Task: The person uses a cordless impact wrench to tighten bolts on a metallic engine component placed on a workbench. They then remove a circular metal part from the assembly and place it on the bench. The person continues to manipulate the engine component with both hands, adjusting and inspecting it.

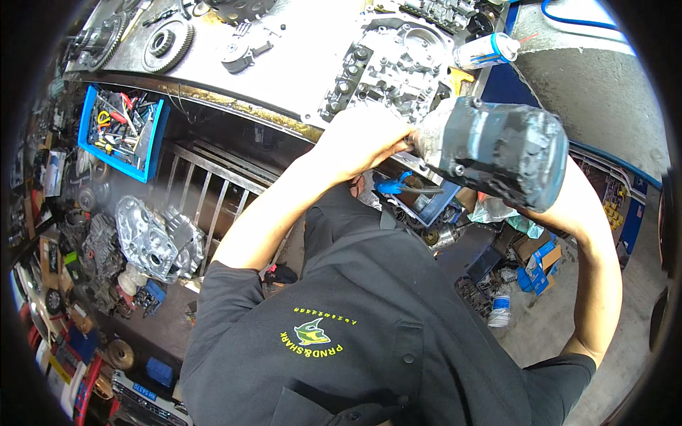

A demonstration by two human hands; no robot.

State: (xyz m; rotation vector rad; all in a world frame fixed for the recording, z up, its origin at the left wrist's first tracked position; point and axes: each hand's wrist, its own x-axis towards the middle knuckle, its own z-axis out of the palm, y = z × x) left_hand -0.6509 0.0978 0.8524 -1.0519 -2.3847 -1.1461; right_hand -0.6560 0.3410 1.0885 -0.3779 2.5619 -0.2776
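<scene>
A worn black impact wrench [495, 149] is held up over the bench's front edge, its grey metal nose [429, 136] towards the left. My right hand [567, 199] grips it from below; the tool's body hides most of the fingers. My left hand [367, 136] has its fingers closed at the tip of the nose, and what they pinch there is partly hidden. Just beyond both hands, a silver transmission housing with valves and bolts [394, 74] lies on the metal workbench [303, 48].
A spray can [485, 50] lies by the housing, near a yellow tool handle [461, 80]. Gears [168, 45] sit on the bench at left. Below hang a blue tray of hand tools [122, 133] and a blue-handled tool [391, 183]. Metal casings [149, 239] stand lower left.
</scene>
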